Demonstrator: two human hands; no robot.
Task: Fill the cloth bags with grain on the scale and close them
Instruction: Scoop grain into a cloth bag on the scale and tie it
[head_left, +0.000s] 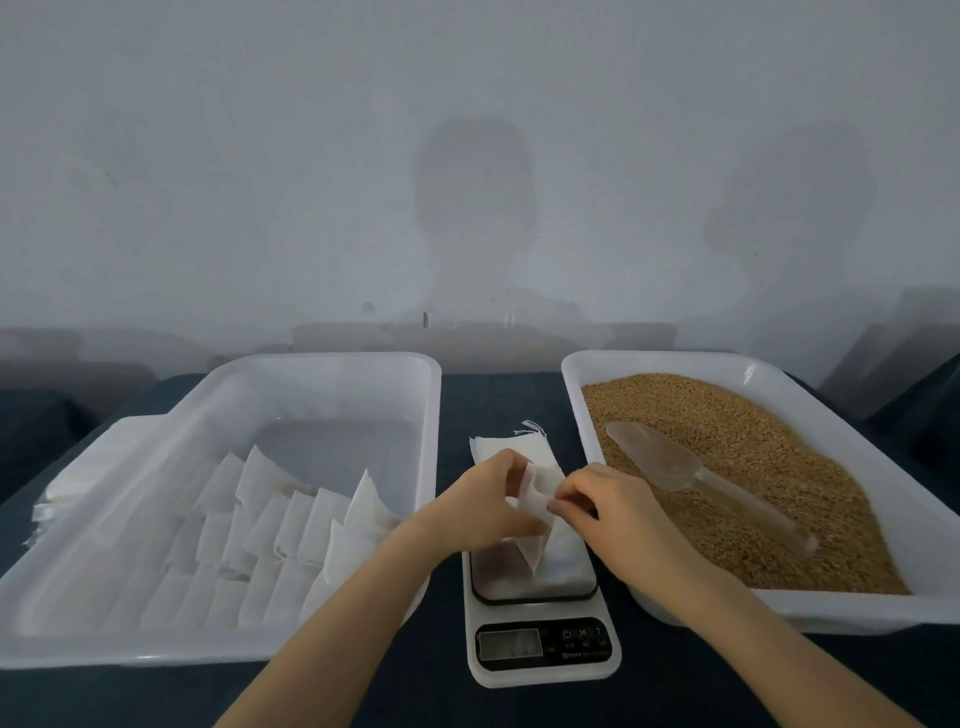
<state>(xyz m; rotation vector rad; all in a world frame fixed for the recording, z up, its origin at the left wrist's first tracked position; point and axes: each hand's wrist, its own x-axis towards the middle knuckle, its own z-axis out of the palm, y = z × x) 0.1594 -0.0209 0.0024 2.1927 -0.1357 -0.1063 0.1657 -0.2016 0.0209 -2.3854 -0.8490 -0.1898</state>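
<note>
White cloth bag (537, 499) at frame centre, just above the one scale (540, 670), with left hand (488, 499) and right hand (597, 504) both curled, pinching its top edge. Two trays flank them: left tray (332, 358) holds flat bags (291, 514), right tray (675, 356) holds grain (727, 441) and one scoop (675, 467).

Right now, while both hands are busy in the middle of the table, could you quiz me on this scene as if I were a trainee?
1. True or false: the clear plastic scoop lies on the brown grain in the right white plastic tray.
2. What do the left hand and the right hand hold between them? A) a small white cloth bag B) the scoop C) a metal lid
3. Fill in: the bag is held over the white digital ____.

Key: 1 true; 2 A; 3 scale.
</note>
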